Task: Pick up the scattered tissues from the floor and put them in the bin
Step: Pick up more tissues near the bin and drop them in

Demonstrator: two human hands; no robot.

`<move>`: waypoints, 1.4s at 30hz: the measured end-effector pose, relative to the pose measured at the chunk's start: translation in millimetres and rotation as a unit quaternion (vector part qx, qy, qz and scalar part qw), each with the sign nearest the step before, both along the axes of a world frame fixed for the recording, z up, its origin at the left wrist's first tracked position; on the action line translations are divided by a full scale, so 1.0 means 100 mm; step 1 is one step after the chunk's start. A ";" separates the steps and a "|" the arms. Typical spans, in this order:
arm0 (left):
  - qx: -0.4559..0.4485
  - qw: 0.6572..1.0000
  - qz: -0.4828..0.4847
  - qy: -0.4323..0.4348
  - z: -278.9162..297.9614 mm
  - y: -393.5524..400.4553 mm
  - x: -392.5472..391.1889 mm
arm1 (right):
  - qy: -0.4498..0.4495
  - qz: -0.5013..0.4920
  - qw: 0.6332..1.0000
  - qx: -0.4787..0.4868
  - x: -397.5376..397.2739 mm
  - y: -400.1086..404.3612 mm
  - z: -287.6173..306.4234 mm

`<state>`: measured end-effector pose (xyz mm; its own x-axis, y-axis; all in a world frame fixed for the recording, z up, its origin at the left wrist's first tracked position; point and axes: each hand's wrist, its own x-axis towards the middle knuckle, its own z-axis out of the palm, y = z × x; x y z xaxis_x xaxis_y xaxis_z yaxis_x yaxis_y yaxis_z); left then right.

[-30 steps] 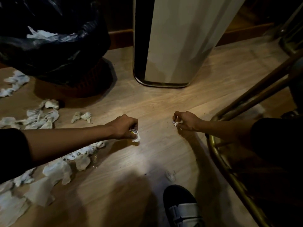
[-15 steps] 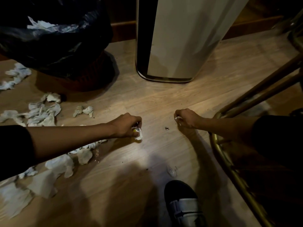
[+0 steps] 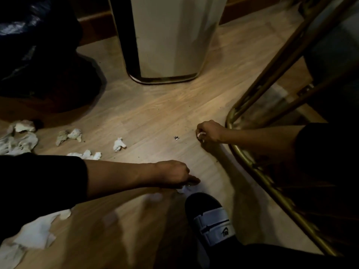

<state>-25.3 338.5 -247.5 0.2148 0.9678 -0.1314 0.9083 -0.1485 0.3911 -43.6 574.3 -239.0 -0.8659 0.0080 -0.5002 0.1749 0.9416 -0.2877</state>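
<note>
Crumpled white tissues lie scattered on the wooden floor: a pile [image 3: 18, 141] at the far left, a pair [image 3: 69, 135], a single wad [image 3: 119, 145], small bits [image 3: 87, 154] and larger sheets [image 3: 35, 235] at the lower left. The bin with a black bag [image 3: 40, 55] stands at the upper left. My left hand [image 3: 172, 174] is low near my shoe, fingers pinched on a small tissue scrap [image 3: 182, 189]; this area is blurred. My right hand [image 3: 210, 133] is fisted on a small white tissue [image 3: 201, 135] beside the chair frame.
A tall cream appliance [image 3: 174, 39] stands at the top centre. A brass chair frame [image 3: 252, 164] curves along the right. My dark shoe with a white strap [image 3: 210, 220] is at the bottom centre. A tiny shiny scrap [image 3: 176, 138] lies between my hands.
My left hand has moved down and toward my shoe, onto the scrap there. A tissue wad now shows where that hand was. My right hand has stayed in place, still closed.
</note>
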 end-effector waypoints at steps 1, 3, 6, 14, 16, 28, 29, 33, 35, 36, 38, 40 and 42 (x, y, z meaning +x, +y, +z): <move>0.000 1.000 -0.018 0.004 -0.02 0.01 0.04 | 0.008 -0.010 1.000 -0.004 0.04 0.01 0.02; -0.014 0.999 -0.031 0.023 -0.08 -0.01 0.10 | 0.028 -0.019 0.999 -0.006 0.09 0.02 0.05; -0.013 1.000 -0.001 0.028 -0.12 -0.08 0.10 | 0.038 -0.025 0.999 -0.024 0.11 -0.01 0.08; -0.003 0.992 0.122 -0.007 -0.10 -0.43 -0.06 | 0.029 -0.059 0.996 -0.054 -0.12 -0.19 0.11; -0.008 0.991 0.136 -0.011 -0.11 -0.49 -0.12 | 0.025 -0.061 0.996 -0.065 -0.14 -0.20 0.13; -0.062 0.982 0.157 -0.086 0.00 -0.17 -0.15 | 0.025 -0.068 0.995 -0.072 -0.03 -0.18 0.05; -0.062 0.979 0.174 -0.085 0.02 -0.20 -0.24 | 0.030 -0.062 0.995 -0.076 -0.05 -0.21 0.06; -0.048 0.958 0.268 -0.085 0.04 -0.49 -0.61 | 0.049 -0.017 0.995 -0.080 -0.21 -0.41 0.04; -0.045 0.945 0.317 -0.069 0.04 -0.67 -0.78 | 0.052 0.016 0.995 -0.079 -0.30 -0.51 0.03; -0.041 0.937 0.341 -0.061 0.04 -0.76 -0.86 | 0.052 0.031 0.995 -0.076 -0.33 -0.54 0.02; -0.035 0.922 0.381 -0.058 0.05 -0.96 -0.98 | 0.045 0.055 0.995 -0.067 -0.36 -0.56 -0.01; -0.031 0.909 0.411 -0.057 0.07 -1.13 -1.09 | 0.039 0.096 0.993 -0.056 -0.35 -0.55 -0.03; -0.024 0.900 0.434 -0.046 0.11 -1.30 -1.18 | 0.036 0.119 0.990 -0.059 -0.34 -0.52 -0.06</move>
<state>-143.8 208.1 -236.7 -0.6059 0.7705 -0.1983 0.6379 0.6194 0.4575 -77.5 522.0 -244.5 -0.8695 -0.2561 -0.4223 -0.0735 0.9126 -0.4021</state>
